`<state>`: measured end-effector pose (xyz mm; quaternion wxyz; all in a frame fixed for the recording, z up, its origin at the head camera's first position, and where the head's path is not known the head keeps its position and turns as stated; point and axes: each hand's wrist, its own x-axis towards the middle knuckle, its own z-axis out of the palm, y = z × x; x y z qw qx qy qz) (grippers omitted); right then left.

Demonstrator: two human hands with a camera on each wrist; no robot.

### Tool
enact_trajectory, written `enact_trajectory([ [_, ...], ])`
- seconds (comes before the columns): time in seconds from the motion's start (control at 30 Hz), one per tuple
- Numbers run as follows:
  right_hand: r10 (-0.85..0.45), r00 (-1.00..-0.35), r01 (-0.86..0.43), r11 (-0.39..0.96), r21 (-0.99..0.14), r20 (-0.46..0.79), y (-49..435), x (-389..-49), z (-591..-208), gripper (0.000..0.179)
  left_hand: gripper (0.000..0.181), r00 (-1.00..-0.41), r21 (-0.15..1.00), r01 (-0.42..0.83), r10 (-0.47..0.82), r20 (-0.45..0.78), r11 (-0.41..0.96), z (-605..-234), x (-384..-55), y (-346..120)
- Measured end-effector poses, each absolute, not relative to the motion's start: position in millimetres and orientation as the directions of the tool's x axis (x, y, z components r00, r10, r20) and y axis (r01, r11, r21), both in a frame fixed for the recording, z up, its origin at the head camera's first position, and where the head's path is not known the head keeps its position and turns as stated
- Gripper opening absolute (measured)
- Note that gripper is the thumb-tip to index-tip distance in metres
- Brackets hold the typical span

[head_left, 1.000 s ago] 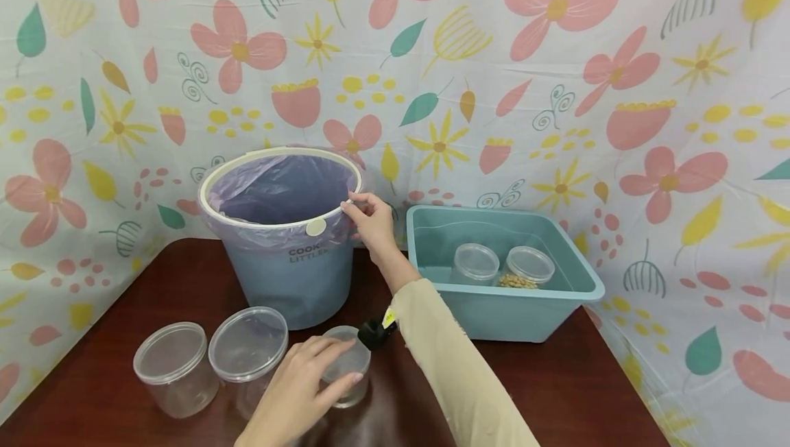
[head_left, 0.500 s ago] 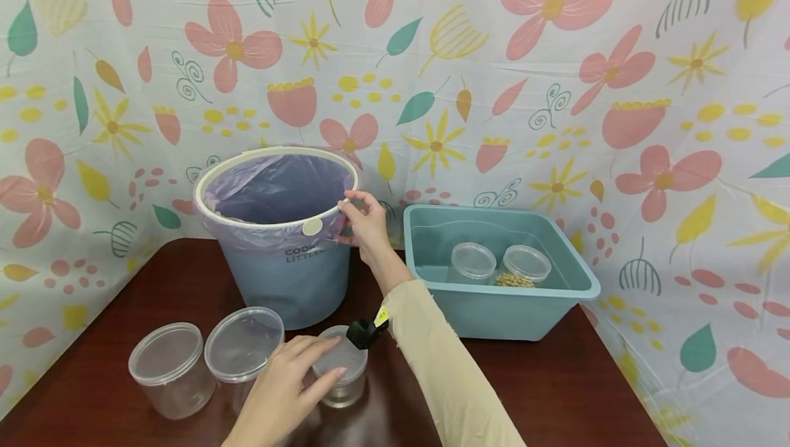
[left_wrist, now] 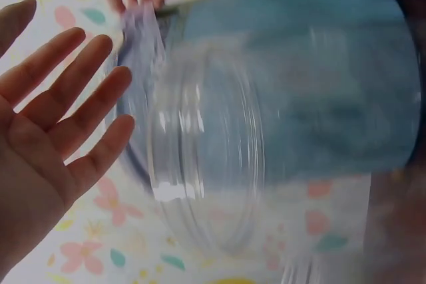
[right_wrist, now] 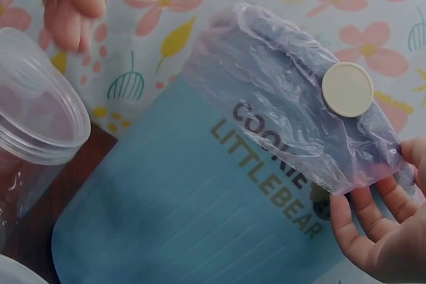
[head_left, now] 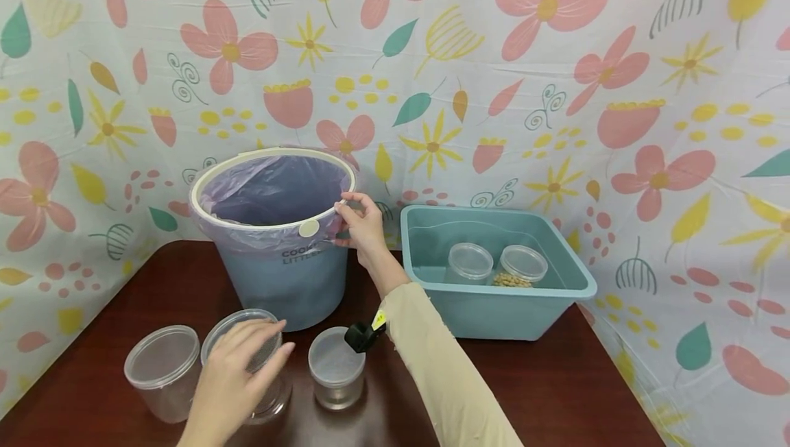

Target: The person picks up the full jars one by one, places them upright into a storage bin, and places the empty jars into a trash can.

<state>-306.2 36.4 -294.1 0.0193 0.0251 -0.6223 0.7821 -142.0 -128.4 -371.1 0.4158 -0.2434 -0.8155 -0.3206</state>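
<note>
A blue bin (head_left: 290, 289) stands at the back left, lined with a pale purple bin liner (head_left: 247, 238) folded over its cream rim (head_left: 259, 226). My right hand (head_left: 365, 231) pinches the liner at the rim's right side; in the right wrist view its fingers (right_wrist: 363, 224) lie on the liner's edge. My left hand (head_left: 231, 375) hovers by the middle clear jar (head_left: 271, 402) and hides part of it. The left wrist view has that hand's fingers (left_wrist: 93, 104) spread, apart from the jar's lid. A smaller lidded jar (head_left: 336, 365) stands to the right.
Another clear lidded jar (head_left: 163, 368) stands at the far left of the dark wooden table (head_left: 555, 392). At the right is a blue-green tub (head_left: 500, 310) with two small jars inside, one with tan bits (head_left: 511, 280). A floral cloth (head_left: 432, 42) hangs behind.
My left hand has moved left, from the small jar to the middle jar. My right hand keeps its hold at the bin's rim. The whole head view has shifted slightly.
</note>
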Motion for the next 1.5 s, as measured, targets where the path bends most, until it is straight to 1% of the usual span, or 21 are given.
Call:
enact_trajectory([
  [0.03, -0.007, -0.998, -0.06, -0.22, -0.974, 0.064, 36, -307, -294, 0.02, 0.026, -0.533, 0.33, 0.663, 0.114, 0.839, 0.672, -370, -142, -133],
  [0.07, -0.015, -0.998, -0.059, -0.217, -0.974, 0.063, 36, -307, -294, 0.021, 0.027, -0.516, 0.328, 0.666, 0.096, 0.851, 0.67, -369, -142, -137],
  [0.1, -0.022, -0.998, -0.057, -0.215, -0.975, 0.063, 36, -306, -294, 0.021, 0.027, -0.517, 0.332, 0.659, 0.085, 0.852, 0.674, -368, -141, -142],
  [0.13, -0.027, -0.998, -0.056, -0.213, -0.976, 0.063, 36, -306, -294, 0.022, 0.026, -0.53, 0.344, 0.643, 0.073, 0.845, 0.684, -367, -140, -147],
  [0.27, -0.048, -0.997, -0.051, -0.212, -0.976, 0.063, 35, -305, -295, 0.022, 0.024, -0.535, 0.345, 0.579, 0.024, 0.845, 0.739, -367, -136, -166],
  [0.3, -0.05, -0.997, -0.053, -0.211, -0.976, 0.065, 34, -305, -295, 0.022, 0.025, -0.546, 0.35, 0.559, 0.017, 0.837, 0.751, -367, -134, -170],
  [0.4, -0.053, -0.996, -0.057, -0.214, -0.975, 0.069, 34, -305, -296, 0.022, 0.024, -0.528, 0.355, 0.541, -0.021, 0.849, 0.762, -369, -131, -181],
  [0.47, -0.05, -0.996, -0.06, -0.215, -0.975, 0.072, 34, -305, -297, 0.022, 0.024, -0.527, 0.369, 0.525, -0.047, 0.849, 0.767, -370, -130, -188],
  [0.57, -0.044, -0.996, -0.066, -0.21, -0.975, 0.077, 35, -305, -297, 0.022, 0.025, -0.534, 0.393, 0.503, -0.081, 0.841, 0.77, -372, -130, -197],
  [0.63, -0.042, -0.996, -0.069, -0.208, -0.976, 0.079, 35, -306, -297, 0.022, 0.025, -0.551, 0.415, 0.475, -0.106, 0.828, 0.776, -374, -131, -202],
  [0.77, -0.044, -0.996, -0.068, -0.203, -0.977, 0.079, 36, -306, -298, 0.023, 0.023, -0.554, 0.419, 0.437, -0.129, 0.823, 0.796, -377, -132, -214],
  [0.93, -0.034, -0.996, -0.069, -0.196, -0.978, 0.077, 37, -306, -297, 0.023, 0.019, -0.52, 0.388, 0.431, -0.128, 0.845, 0.815, -379, -137, -228],
  [1.2, -0.025, -0.996, -0.075, -0.192, -0.979, 0.081, 39, -307, -297, 0.023, 0.019, -0.491, 0.414, 0.437, -0.174, 0.854, 0.798, -386, -148, -248],
  [1.4, -0.02, -0.996, -0.08, -0.183, -0.98, 0.086, 41, -307, -298, 0.023, 0.018, -0.49, 0.461, 0.412, -0.235, 0.839, 0.786, -392, -156, -254],
  [1.5, -0.023, -0.996, -0.078, -0.184, -0.98, 0.083, 41, -307, -298, 0.023, 0.02, -0.508, 0.482, 0.4, -0.25, 0.824, 0.78, -396, -160, -258],
])
